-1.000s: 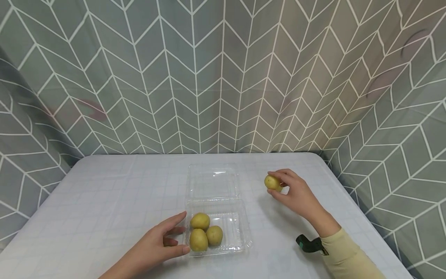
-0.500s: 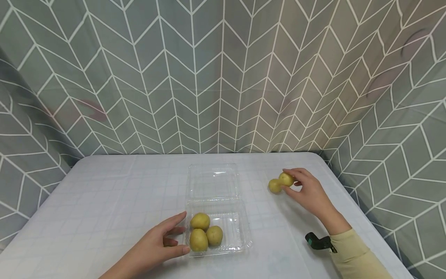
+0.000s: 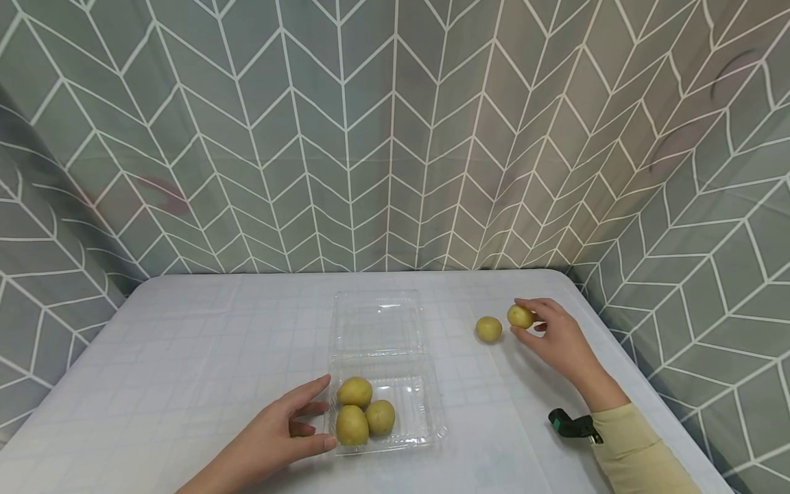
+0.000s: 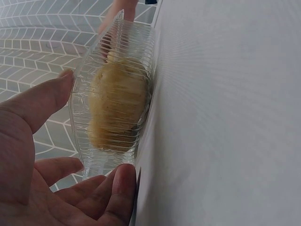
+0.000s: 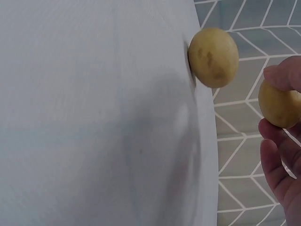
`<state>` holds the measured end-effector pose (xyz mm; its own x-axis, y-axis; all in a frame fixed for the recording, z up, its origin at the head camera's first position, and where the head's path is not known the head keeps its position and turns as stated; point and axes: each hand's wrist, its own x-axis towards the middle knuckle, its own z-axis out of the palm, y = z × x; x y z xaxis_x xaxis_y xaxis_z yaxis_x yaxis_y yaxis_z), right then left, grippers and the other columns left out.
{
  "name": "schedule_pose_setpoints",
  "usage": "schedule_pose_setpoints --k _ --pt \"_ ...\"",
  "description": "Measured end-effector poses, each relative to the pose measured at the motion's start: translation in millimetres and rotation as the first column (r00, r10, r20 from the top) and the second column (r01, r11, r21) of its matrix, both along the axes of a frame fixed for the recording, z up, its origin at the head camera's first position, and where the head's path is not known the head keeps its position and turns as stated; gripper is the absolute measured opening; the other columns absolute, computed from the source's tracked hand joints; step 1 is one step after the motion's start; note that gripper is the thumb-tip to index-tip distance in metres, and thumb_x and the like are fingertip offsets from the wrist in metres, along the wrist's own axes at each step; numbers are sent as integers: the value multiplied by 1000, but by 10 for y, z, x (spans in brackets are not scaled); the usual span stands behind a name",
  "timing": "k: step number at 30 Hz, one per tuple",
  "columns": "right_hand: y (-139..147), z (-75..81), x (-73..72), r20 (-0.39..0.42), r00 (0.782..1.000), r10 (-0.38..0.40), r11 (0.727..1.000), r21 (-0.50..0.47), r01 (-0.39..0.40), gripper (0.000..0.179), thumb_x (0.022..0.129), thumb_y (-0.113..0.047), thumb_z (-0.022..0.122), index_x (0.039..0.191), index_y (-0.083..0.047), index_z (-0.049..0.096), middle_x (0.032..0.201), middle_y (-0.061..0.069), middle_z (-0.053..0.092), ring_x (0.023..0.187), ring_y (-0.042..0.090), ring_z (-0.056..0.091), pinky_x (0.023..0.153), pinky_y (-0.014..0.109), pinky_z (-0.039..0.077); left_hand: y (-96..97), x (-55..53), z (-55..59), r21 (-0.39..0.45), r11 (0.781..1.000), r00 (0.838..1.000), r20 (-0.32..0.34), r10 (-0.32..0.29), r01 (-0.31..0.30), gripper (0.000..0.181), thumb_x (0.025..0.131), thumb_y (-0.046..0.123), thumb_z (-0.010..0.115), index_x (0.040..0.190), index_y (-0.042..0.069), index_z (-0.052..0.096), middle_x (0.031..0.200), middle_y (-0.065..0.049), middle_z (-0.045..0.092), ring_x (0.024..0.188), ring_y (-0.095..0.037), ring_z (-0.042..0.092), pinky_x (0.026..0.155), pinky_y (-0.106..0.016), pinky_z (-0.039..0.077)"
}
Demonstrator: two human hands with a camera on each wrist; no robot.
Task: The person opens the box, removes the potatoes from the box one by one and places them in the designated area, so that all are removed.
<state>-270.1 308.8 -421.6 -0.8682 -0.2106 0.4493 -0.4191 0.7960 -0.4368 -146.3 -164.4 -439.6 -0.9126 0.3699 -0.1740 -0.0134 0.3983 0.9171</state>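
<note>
In the head view my right hand (image 3: 558, 341) pinches a small yellow potato (image 3: 520, 316) between thumb and fingers. The right wrist view shows this held potato (image 5: 278, 104) raised off the table. To its left a second potato (image 3: 489, 329) sits on the table, apart from the hand. A clear plastic clamshell box (image 3: 416, 405) lies open, with three potatoes (image 3: 380, 417) in the left part of its base. My left hand (image 3: 271, 432) rests against the box's left side, thumb and fingers spread along it. Through the ribbed wall (image 4: 117, 103) the potatoes look blurred in the left wrist view.
A white cloth covers the table (image 3: 204, 357). The box's lid (image 3: 378, 321) lies folded back toward the far edge. Behind and at the sides hangs a grey patterned curtain (image 3: 370, 137). A black wrist-camera mount (image 3: 570, 425) juts from the right sleeve.
My right hand has moved right with its potato, away from the potato on the table, which it partly overlapped earlier. The left hand and the box have stayed still.
</note>
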Motion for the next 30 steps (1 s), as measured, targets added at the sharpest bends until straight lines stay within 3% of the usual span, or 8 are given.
schedule_pose_setpoints --k 22,30 --pt "311 -185 -115 154 985 -83 997 13 82 52 86 -10 77 133 1 59 121 23 59 95 37 64 78 48 56 22 -25 -3 -7 1000 999 37 24 -24 90 80 40 83 154 18 36 140 -20 52 106 -26 62 84 -35 56" --pt "357 -245 -143 202 975 -94 995 5 95 55 84 -11 79 133 3 57 126 26 58 98 38 65 79 49 55 1 -7 -8 18 1000 999 33 8 -8 88 83 36 81 155 18 34 142 -21 49 106 -27 60 79 -34 56"
